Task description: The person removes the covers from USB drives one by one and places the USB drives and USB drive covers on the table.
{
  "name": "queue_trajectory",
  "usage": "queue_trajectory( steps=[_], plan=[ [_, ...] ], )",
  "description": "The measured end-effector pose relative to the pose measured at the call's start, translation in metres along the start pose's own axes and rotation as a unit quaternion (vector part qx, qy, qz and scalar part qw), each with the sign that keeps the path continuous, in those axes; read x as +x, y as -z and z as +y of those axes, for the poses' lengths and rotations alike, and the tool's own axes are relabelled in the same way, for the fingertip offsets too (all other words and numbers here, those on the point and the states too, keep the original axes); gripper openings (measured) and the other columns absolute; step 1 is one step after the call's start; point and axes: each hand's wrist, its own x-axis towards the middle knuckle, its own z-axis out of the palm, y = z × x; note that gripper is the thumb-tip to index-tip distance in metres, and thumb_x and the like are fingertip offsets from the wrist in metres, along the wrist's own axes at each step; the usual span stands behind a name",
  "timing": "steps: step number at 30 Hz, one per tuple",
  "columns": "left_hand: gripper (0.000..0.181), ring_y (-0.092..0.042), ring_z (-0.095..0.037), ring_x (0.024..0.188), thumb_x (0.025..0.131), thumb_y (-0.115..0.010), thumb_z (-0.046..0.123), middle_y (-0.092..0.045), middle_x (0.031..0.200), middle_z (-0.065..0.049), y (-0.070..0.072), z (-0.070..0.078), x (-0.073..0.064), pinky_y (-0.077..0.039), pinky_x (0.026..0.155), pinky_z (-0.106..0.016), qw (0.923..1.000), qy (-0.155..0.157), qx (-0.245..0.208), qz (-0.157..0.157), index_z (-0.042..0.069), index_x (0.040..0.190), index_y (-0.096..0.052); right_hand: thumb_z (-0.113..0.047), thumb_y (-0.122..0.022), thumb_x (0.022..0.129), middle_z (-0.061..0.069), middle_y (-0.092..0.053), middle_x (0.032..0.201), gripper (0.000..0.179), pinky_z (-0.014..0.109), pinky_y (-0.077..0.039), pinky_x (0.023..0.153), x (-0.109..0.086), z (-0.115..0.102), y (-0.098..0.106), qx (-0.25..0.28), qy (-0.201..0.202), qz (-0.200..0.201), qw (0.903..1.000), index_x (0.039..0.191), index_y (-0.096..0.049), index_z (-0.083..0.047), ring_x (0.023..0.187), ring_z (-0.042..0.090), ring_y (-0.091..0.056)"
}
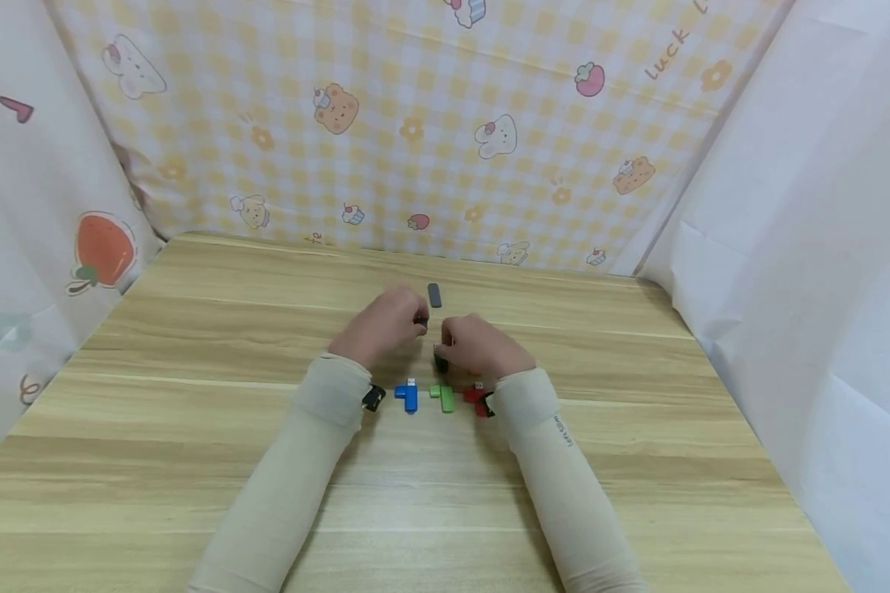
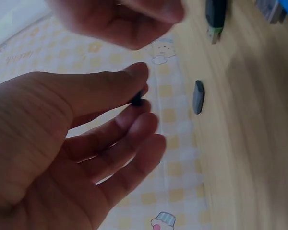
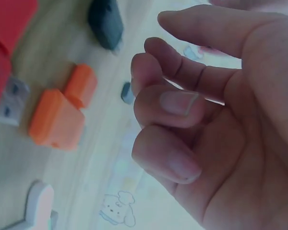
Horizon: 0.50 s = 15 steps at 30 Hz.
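My left hand (image 1: 387,323) pinches a small black piece (image 2: 136,99), like a cap, between thumb and fingertip; most of it is hidden by the fingers. On the table, right by my right hand (image 1: 482,344) in the head view, lies a black USB stick (image 1: 441,360). Its metal plug (image 2: 213,35) shows bare in the left wrist view. My right hand's fingers (image 3: 168,108) are loosely bent, with nothing between them and the thumb. Beyond both hands lies a dark grey oblong piece (image 1: 434,295), flat on the wood.
Nearer the body lie a blue USB stick (image 1: 411,399), a green one (image 1: 447,400) and a red one (image 1: 481,406), partly behind the right wrist. An orange stick (image 3: 57,120) and a white piece (image 3: 40,203) lie close to the right hand. A checked cloth (image 1: 415,123) hangs behind the table.
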Motion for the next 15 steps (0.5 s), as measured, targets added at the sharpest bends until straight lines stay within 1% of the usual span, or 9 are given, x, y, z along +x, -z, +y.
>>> queue_trajectory(
  steps=[2, 4, 5, 8, 11, 13, 15],
  plan=[
    [0.015, -0.07, -0.026, 0.097, 0.103, -0.069, 0.001, -0.078, 0.11, -0.014, -0.004, 0.0, 0.0, -0.062, 0.095, -0.042, 0.9998, 0.009, -0.006, -0.014, -0.002, 0.112, -0.08, -0.023, -0.064, 0.109, 0.006, -0.067, 0.082, 0.017, 0.028, -0.049, 0.064, -0.002, 0.003, 0.004, 0.014, 0.001, 0.002, 0.9999, 0.102, -0.068, -0.009, 0.067, 0.017, -0.06],
    [0.017, -0.069, -0.026, 0.096, 0.102, -0.067, -0.001, -0.077, 0.11, -0.013, -0.009, -0.001, -0.001, -0.062, 0.093, -0.042, 0.9992, 0.023, -0.019, -0.025, -0.002, 0.113, -0.079, -0.024, -0.064, 0.11, 0.006, -0.068, 0.084, 0.017, 0.028, -0.05, 0.066, -0.004, 0.006, 0.008, 0.023, 0.005, 0.005, 0.9997, 0.103, -0.068, -0.009, 0.068, 0.017, -0.06],
    [0.017, -0.069, -0.026, 0.095, 0.101, -0.066, -0.002, -0.077, 0.109, -0.013, -0.011, 0.0, -0.001, -0.062, 0.091, -0.042, 0.9991, 0.025, -0.02, -0.029, -0.002, 0.112, -0.079, -0.025, -0.063, 0.11, 0.006, -0.069, 0.084, 0.018, 0.028, -0.05, 0.066, -0.005, 0.008, 0.009, 0.022, 0.007, 0.007, 0.9997, 0.103, -0.069, -0.009, 0.068, 0.016, -0.06],
    [0.016, -0.065, -0.024, 0.085, 0.099, -0.065, -0.005, -0.074, 0.1, -0.009, -0.018, 0.001, -0.002, -0.059, 0.08, -0.036, 0.9985, 0.029, -0.018, -0.042, 0.0, 0.106, -0.078, -0.025, -0.062, 0.111, 0.006, -0.07, 0.087, 0.018, 0.028, -0.05, 0.067, -0.008, 0.011, 0.014, 0.025, 0.014, 0.011, 0.9995, 0.104, -0.069, -0.009, 0.07, 0.016, -0.059],
    [0.014, -0.058, -0.021, 0.073, 0.097, -0.065, -0.007, -0.068, 0.084, -0.007, -0.023, 0.002, 0.0, -0.05, 0.068, -0.032, 0.9982, 0.028, -0.005, -0.054, 0.001, 0.094, -0.077, -0.024, -0.062, 0.111, 0.005, -0.069, 0.087, 0.019, 0.029, -0.05, 0.067, -0.01, 0.014, 0.018, 0.021, 0.023, 0.018, 0.9993, 0.104, -0.069, -0.008, 0.071, 0.016, -0.058],
    [0.016, -0.055, -0.02, 0.069, 0.096, -0.065, -0.008, -0.064, 0.079, -0.006, -0.026, 0.003, 0.001, -0.047, 0.064, -0.03, 0.9979, 0.028, 0.003, -0.059, 0.002, 0.089, -0.076, -0.023, -0.062, 0.11, 0.005, -0.069, 0.089, 0.019, 0.029, -0.05, 0.068, -0.01, 0.016, 0.02, 0.024, 0.027, 0.022, 0.9991, 0.104, -0.07, -0.007, 0.072, 0.016, -0.058],
    [0.018, -0.055, -0.02, 0.068, 0.095, -0.064, -0.01, -0.064, 0.079, -0.007, -0.028, 0.004, 0.002, -0.046, 0.064, -0.029, 0.9977, 0.026, 0.01, -0.062, 0.002, 0.089, -0.076, -0.023, -0.062, 0.11, 0.005, -0.07, 0.09, 0.019, 0.029, -0.051, 0.069, -0.01, 0.018, 0.021, 0.023, 0.031, 0.027, 0.9989, 0.104, -0.07, -0.007, 0.073, 0.016, -0.059]
  ],
)
